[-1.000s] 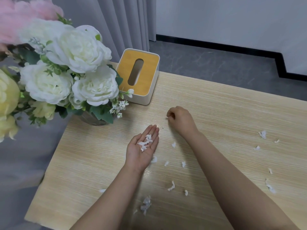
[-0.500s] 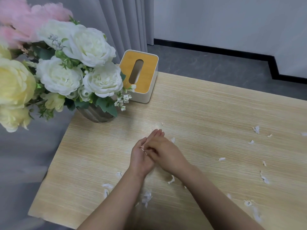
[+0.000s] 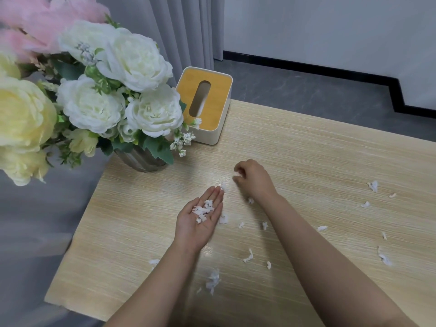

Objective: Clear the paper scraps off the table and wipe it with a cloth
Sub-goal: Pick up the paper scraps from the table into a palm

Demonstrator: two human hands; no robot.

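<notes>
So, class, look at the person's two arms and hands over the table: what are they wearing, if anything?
Nothing that shows. Both forearms are bare as far as the bottom edge of the picture, with no sleeve in view. The left hand and the right hand wear no gloves, and no watch, bracelet or ring can be seen on the wrists or fingers that face the camera.
</notes>
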